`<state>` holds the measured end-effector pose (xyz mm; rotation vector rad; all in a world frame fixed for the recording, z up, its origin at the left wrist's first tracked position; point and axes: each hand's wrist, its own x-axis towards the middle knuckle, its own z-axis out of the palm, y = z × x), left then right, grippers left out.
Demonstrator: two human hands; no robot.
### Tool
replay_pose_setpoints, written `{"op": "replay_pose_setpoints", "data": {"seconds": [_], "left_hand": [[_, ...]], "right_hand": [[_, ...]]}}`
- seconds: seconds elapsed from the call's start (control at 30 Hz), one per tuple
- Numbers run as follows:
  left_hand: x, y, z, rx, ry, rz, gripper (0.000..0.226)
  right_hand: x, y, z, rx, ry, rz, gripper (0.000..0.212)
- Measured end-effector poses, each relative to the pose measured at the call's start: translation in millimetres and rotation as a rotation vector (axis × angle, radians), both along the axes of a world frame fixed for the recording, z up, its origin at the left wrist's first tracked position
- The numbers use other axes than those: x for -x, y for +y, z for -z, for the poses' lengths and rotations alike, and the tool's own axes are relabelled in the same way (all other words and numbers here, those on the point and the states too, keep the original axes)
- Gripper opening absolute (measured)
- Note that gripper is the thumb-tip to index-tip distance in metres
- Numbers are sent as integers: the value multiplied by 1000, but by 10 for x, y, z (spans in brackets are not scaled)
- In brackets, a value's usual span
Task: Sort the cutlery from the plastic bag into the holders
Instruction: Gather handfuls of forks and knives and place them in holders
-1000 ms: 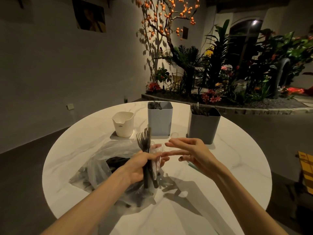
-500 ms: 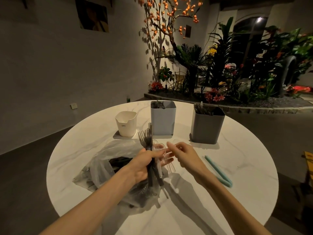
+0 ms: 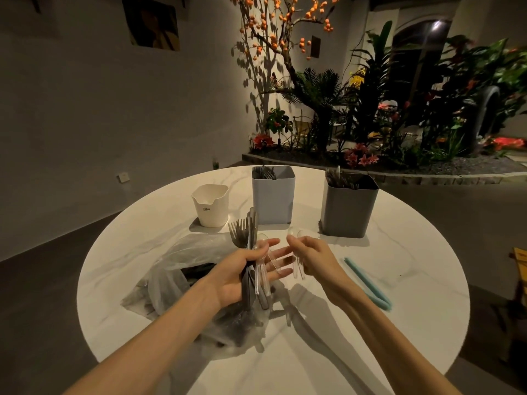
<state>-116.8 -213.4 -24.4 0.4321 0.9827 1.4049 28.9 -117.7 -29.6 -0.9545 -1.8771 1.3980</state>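
My left hand (image 3: pixel 242 276) holds an upright bundle of dark forks (image 3: pixel 242 233) and some clear plastic cutlery above the crumpled plastic bag (image 3: pixel 176 283). Just to its right, my right hand (image 3: pixel 315 259) pinches two clear plastic spoons (image 3: pixel 298 270), bowls up. Three holders stand at the back of the table: a small white holder (image 3: pixel 211 205), a light blue holder (image 3: pixel 273 195) with dark forks in it, and a dark grey holder (image 3: pixel 348 206) with cutlery in it.
The round white marble table (image 3: pixel 399 280) carries two teal straws (image 3: pixel 368 283) to the right of my right hand. Dark cutlery still lies in the bag. A planter bed with plants lies beyond the table; dark floor surrounds it.
My right hand went to the bundle in my left hand and has drawn clear spoons away from it to the right. My left fingers have loosened a little.
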Motion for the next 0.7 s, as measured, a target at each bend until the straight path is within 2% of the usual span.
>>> {"op": "replay_pose_setpoints", "data": {"seconds": [0.17,0.3,0.43,0.57,0.63,0.7], "left_hand": [[13,5,4,17,33,30,34],[5,-5,9,31,163,97,32],[-63,-15,-9,42,228,130,29],[-83,-30,-47,-14,223,179,35],[-70,-17,-49,-28,192,148,35],[-44,-3,-42,-28,138,92,36]], "right_hand": [[-11,55,-38,25,-39,19,34],[21,42,-32,-25,-82,78,31],[36,-75,-147,17,-60,-31,36],[35,-117,-171,86,56,2,29],[38,-75,-181,134,107,95,26],[33,-23,-204,182,92,137,32]]}}
